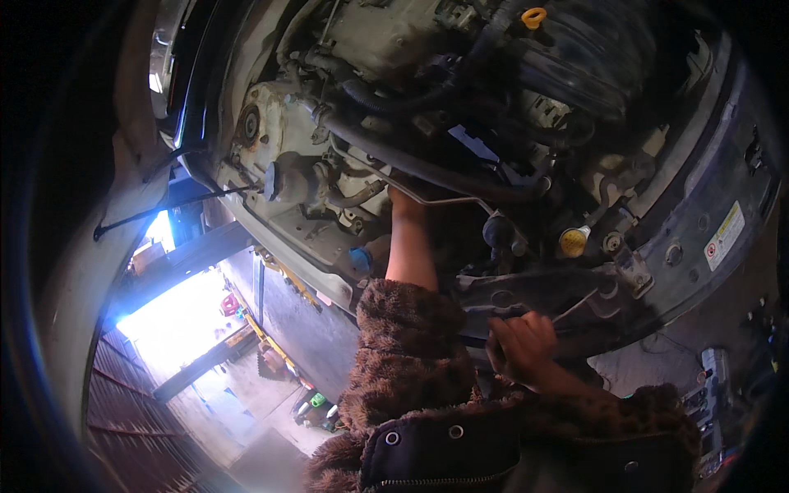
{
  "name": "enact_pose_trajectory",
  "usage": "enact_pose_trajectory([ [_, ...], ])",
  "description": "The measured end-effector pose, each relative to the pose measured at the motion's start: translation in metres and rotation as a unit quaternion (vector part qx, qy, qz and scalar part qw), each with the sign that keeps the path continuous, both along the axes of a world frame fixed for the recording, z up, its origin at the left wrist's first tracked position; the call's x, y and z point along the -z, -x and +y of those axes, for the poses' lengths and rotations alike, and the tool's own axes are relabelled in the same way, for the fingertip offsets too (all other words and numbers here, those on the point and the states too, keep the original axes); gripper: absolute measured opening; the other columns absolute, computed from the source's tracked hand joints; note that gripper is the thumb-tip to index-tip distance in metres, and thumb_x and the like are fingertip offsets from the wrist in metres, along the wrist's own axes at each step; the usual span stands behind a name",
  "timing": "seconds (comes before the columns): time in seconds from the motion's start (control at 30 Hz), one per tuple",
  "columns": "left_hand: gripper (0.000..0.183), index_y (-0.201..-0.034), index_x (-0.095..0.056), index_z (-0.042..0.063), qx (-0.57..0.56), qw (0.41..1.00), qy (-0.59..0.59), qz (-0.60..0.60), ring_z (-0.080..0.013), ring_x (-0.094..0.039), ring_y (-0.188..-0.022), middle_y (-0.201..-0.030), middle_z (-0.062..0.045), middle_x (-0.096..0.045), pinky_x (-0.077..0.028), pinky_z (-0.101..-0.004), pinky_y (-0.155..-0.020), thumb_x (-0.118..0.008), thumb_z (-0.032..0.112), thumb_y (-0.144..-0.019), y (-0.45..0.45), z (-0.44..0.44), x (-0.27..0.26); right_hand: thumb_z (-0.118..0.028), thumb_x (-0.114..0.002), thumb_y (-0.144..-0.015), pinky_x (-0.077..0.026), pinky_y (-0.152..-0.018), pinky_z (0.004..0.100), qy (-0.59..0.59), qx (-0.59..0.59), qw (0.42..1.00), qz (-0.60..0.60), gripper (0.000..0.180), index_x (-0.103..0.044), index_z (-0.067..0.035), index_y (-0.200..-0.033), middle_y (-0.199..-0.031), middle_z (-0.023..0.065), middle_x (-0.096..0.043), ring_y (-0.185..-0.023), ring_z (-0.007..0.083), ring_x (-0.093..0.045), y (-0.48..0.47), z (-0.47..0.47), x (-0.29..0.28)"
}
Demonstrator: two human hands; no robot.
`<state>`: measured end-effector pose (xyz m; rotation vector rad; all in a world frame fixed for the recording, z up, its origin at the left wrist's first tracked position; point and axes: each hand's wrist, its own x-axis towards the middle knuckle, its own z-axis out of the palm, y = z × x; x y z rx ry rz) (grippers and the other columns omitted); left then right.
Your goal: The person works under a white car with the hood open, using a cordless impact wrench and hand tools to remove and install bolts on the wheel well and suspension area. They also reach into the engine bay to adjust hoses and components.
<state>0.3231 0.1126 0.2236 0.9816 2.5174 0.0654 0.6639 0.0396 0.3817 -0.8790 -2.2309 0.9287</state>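
Observation:
My left hand [399, 198] reaches down into a car's engine bay, beside a thin metal pipe [425, 201] and below a thick black rubber hose [407, 161]. Its fingers are hidden among the parts; only the wrist and forearm show plainly. My right hand [524, 345] is at the front edge of the bay with its fingers curled, close to the radiator support panel [536, 296]. A thin rod [576, 306] lies just beyond its knuckles; whether the hand touches it or holds anything cannot be seen.
Around my left arm are a blue cap [360, 260], a capped reservoir [296, 179] and a yellow cap [573, 242]. An orange dipstick handle [534, 17] stands at the top. Engine parts [712, 394] lie at lower right; a yellow level [265, 336] is at left.

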Motion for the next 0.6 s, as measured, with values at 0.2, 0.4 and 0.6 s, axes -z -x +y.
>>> enact_pose_trajectory([
  [0.2, 0.057, -0.149, -0.039, 0.013, 0.035, 0.998, 0.046, 0.036, -0.0297, -0.043, -0.137, -0.150, -0.012, -0.043, -0.039, -0.0397, -0.110, -0.040, 0.045, -0.101, -0.006, 0.003, -0.004, -0.008, -0.067, -0.076, -0.031, -0.052, 0.0352, -0.003, 0.005, 1.000, 0.012, 0.020, -0.065, -0.005, -0.096, -0.070, 0.0034, -0.052, -0.058, 0.0197, -0.049, -0.001, 0.000, 0.002],
  [0.4, 0.063, -0.152, -0.035, 0.016, 0.077, 0.988, 0.064, 0.116, -0.0285, -0.040, -0.141, -0.156, -0.010, -0.037, -0.038, -0.0389, -0.111, -0.039, 0.052, -0.101, -0.006, -0.003, 0.008, -0.010, -0.065, -0.074, -0.031, -0.051, 0.0337, -0.007, 0.021, 1.000, 0.012, 0.023, -0.068, -0.005, -0.096, -0.068, 0.0019, -0.049, -0.059, 0.0178, -0.048, -0.001, -0.001, 0.004],
  [0.6, 0.058, -0.152, -0.034, 0.015, 0.043, 0.979, 0.181, 0.083, -0.0278, -0.039, -0.141, -0.156, -0.011, -0.035, -0.038, -0.0376, -0.110, -0.037, 0.047, -0.103, -0.008, -0.005, 0.002, -0.010, -0.064, -0.073, -0.029, -0.050, 0.0326, -0.010, 0.038, 0.999, 0.026, 0.022, -0.069, -0.006, -0.095, -0.066, 0.0017, -0.049, -0.056, 0.0170, -0.047, 0.002, -0.001, 0.004],
])
